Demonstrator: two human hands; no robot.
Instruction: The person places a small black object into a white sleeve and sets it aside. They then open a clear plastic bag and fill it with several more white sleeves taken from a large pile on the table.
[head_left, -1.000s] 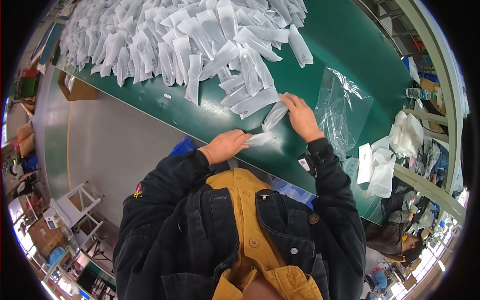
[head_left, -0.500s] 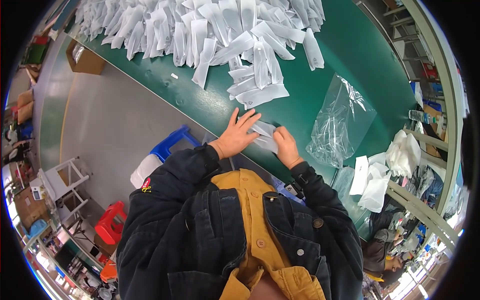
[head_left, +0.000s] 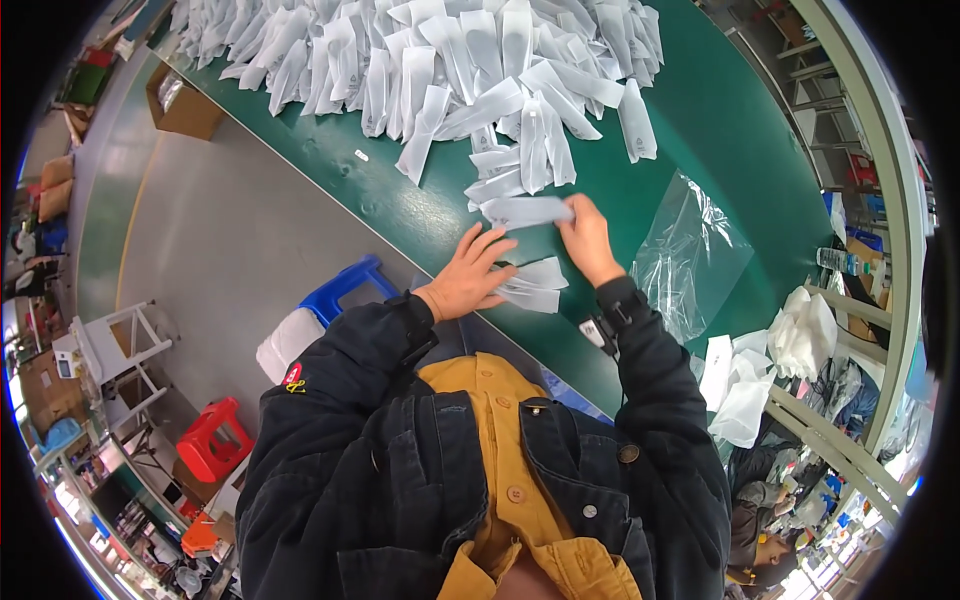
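Note:
On the green table (head_left: 400,215), my left hand (head_left: 465,272) lies with its fingers spread, resting on the left end of a few translucent white packets (head_left: 537,284) near the front edge. Farther out, my right hand (head_left: 590,240) pinches the right end of another white packet (head_left: 525,211), which lies crosswise at the near end of the heap. A large pile of similar frosted packets (head_left: 480,50) covers the far part of the table. What the packets contain is hard to make out.
A clear plastic bag (head_left: 690,255) lies flat to the right. White bags (head_left: 740,385) sit at the table's right end beside a metal rail (head_left: 840,430). A blue stool (head_left: 345,290) and a red stool (head_left: 215,440) stand on the left. Another person (head_left: 760,540) is at lower right.
My right hand has moved away from the packets by my left hand, outward to a packet at the heap's near end. My left hand stays almost in place.

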